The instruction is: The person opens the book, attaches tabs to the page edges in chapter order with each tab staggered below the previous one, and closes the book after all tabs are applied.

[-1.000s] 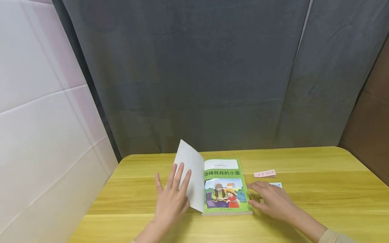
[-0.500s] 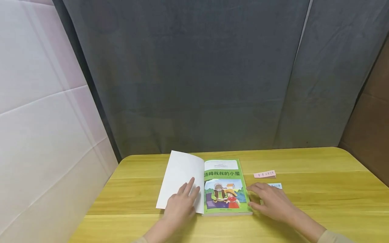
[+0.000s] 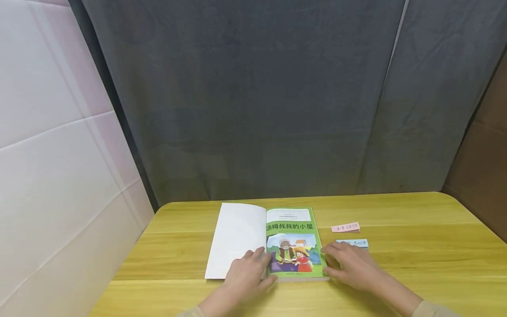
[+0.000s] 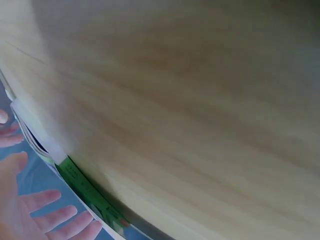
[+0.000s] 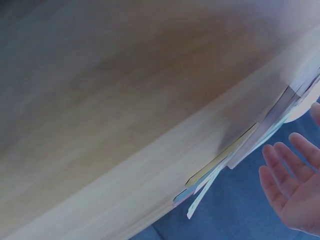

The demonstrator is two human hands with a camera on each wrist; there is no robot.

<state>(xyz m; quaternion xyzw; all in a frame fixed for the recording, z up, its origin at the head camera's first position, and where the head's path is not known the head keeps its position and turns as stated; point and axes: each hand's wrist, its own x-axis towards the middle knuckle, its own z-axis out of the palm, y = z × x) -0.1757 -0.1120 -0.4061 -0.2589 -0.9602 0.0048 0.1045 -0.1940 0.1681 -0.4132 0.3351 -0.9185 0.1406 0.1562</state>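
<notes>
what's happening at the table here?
A person has a green illustrated paperback book open on the yellow wooden table, its white-lined cover lying flat to the left. The left hand rests at the book's lower spine, the right hand at its right edge. A pink paper slip and a light blue paper slip lie to the right.

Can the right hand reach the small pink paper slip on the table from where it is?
Probably yes. The right hand rests by the green book, and only bare yellow wooden table and a blue slip lie before the small pink paper slip.
</notes>
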